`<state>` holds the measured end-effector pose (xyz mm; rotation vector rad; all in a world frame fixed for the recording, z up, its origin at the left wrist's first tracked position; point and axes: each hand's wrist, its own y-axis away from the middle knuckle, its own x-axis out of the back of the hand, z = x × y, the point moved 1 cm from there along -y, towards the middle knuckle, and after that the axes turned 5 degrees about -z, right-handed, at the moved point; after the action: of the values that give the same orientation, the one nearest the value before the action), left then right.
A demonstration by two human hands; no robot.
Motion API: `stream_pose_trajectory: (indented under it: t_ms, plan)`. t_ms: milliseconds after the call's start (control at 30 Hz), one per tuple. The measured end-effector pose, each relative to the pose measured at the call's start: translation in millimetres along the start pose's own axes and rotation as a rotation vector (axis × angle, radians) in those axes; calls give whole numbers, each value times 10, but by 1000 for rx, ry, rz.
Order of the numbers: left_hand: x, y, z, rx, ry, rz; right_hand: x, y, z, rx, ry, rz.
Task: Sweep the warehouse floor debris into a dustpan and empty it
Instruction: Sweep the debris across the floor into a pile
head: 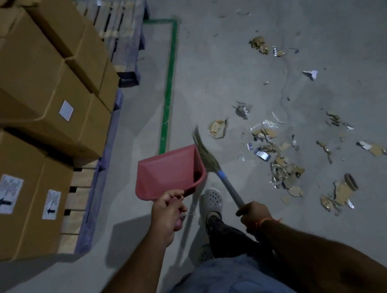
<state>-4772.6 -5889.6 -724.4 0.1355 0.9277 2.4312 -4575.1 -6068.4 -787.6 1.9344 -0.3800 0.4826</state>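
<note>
Ahead, open concrete floor (235,47) lies right of a green line (168,84) bordering stacked cardboard boxes (21,79) on pallets (115,20). Left hand (168,211) grips an empty red dustpan (170,172); right hand (254,213) grips a broom (207,155). Debris (284,170) lies scattered to the right.

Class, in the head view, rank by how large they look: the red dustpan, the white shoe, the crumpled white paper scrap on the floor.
1. red dustpan, though it is held up nearer the camera
2. white shoe
3. crumpled white paper scrap, farthest away
</note>
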Motion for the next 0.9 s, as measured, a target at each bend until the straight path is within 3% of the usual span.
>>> stream_pose_trajectory:
  t_ms: [133, 433, 567, 900]
  plan:
    - [-67, -294, 338, -14, -40, 10, 299, -359, -255, -82, -136, 102]
    - [-251, -1239, 1122, 35, -109, 7, 1112, -1053, -1021, -25, -247, 329]
    - [-603, -1587, 1516, -13, -143, -19, 1475, -1276, -1123, 3, -220, 335]
    - [-1360, -2318, 2232, -48, -304, -261, 1782, -1477, -1163, -23, -321, 294]
